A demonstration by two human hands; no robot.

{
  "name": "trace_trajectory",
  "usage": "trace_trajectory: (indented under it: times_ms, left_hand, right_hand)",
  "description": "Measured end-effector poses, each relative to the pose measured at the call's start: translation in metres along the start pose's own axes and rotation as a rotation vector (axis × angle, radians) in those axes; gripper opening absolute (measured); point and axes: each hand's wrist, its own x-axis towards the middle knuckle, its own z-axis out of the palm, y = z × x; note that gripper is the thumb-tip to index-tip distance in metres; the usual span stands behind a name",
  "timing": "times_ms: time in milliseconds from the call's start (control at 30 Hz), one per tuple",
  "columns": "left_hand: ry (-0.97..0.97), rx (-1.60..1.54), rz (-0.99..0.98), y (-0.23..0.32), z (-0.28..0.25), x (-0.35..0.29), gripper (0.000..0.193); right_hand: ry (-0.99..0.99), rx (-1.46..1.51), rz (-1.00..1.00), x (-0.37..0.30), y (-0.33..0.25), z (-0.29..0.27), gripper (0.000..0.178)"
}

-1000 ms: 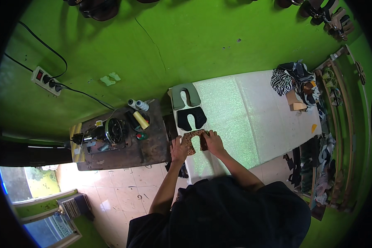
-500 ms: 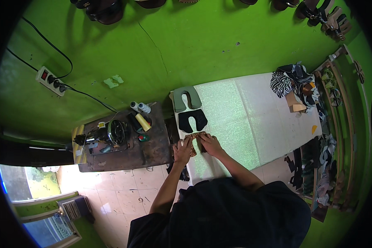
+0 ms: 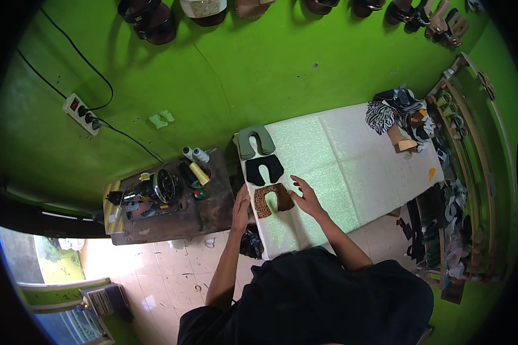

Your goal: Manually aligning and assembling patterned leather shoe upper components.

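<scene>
A leopard-print U-shaped piece [image 3: 263,202] lies on the white-covered table [image 3: 362,172] near its left edge, its gap facing me. Above it in a column lie a black U-shaped piece [image 3: 255,172] and a stack of grey-green U-shaped pieces [image 3: 247,145]. My left hand [image 3: 242,207] is just left of the leopard piece at the table's edge, fingers stretched out and holding nothing. On the other side, my right hand [image 3: 306,198] hovers by the piece's right part with its fingers apart and nothing in them.
To the left stands a worn table with a black sewing machine [image 3: 149,191] and thread cones [image 3: 199,173]. A pile of fabric scraps [image 3: 406,118] covers the far right corner. A wooden rack [image 3: 472,172] is at the right; a power strip [image 3: 82,114] hangs on the green wall.
Both hands have let go of the leopard-print piece and moved apart, left hand to its left, right hand to its right. The piece now lies flat. The view has tilted slightly.
</scene>
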Motion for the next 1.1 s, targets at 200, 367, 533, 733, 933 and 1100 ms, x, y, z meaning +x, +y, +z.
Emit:
trace_trajectory:
  times_ms: [200, 367, 533, 733, 933, 1100]
  left_hand:
    - [-0.013, -0.239, -0.151, 0.009, 0.039, -0.006, 0.056]
    - [-0.126, -0.112, -0.096, 0.000, 0.093, -0.006, 0.060]
    - [-0.283, -0.141, -0.127, -0.006, 0.173, -0.019, 0.060]
    - [-0.435, -0.048, -0.088, -0.008, 0.272, -0.039, 0.059]
    - [-0.499, 0.036, -0.131, -0.010, 0.388, -0.072, 0.064]
    - [-0.533, -0.029, -0.098, -0.020, 0.471, -0.086, 0.064]
  right_hand:
    - [0.069, 0.321, 0.092, -0.030, -0.015, -0.035, 0.053]
    - [0.148, 0.380, 0.104, -0.067, -0.033, -0.077, 0.057]
    - [0.296, 0.286, 0.151, -0.120, -0.019, -0.133, 0.059]
    - [0.477, 0.330, 0.098, -0.189, 0.018, -0.210, 0.057]
    - [0.590, 0.408, 0.071, -0.257, 0.067, -0.296, 0.059]
    - [0.671, 0.468, 0.009, -0.301, 0.097, -0.359, 0.061]
